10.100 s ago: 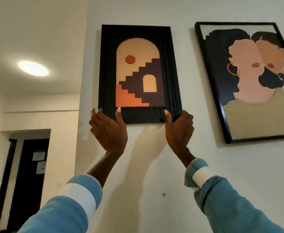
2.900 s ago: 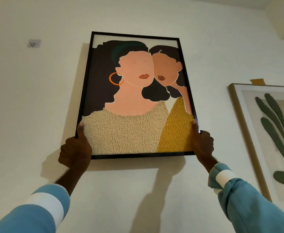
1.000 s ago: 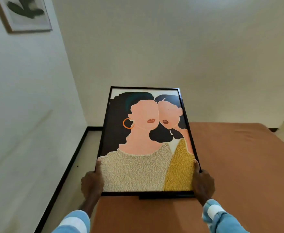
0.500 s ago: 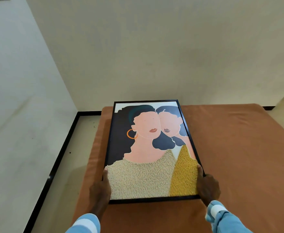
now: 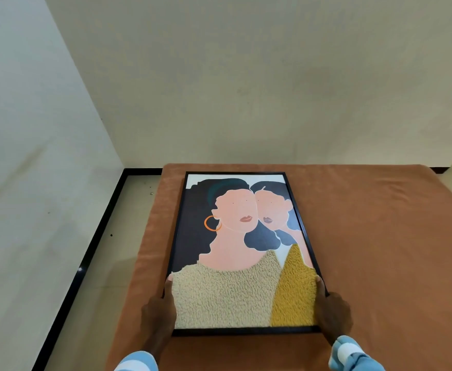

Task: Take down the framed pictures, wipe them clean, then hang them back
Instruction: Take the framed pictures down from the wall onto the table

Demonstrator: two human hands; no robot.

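A black-framed picture of two women [image 5: 242,250] lies face up, nearly flat, on the left part of a bed covered in rust-brown cloth [image 5: 380,250]. My left hand [image 5: 159,314] grips the frame's lower left edge, thumb on the front. My right hand [image 5: 332,313] grips the lower right edge in the same way. Whether the near end of the frame touches the bed I cannot tell. No cloth or wipe is in view.
A pale wall stands at the left and another behind the bed. A strip of light floor [image 5: 104,263] with a black skirting line [image 5: 91,255] runs between the left wall and the bed. The bed's right part is bare cloth.
The picture has come off the wall and been carried to the bed. Over the last second it has sunk lower and tipped flatter onto the cloth, both hands keeping their grip.
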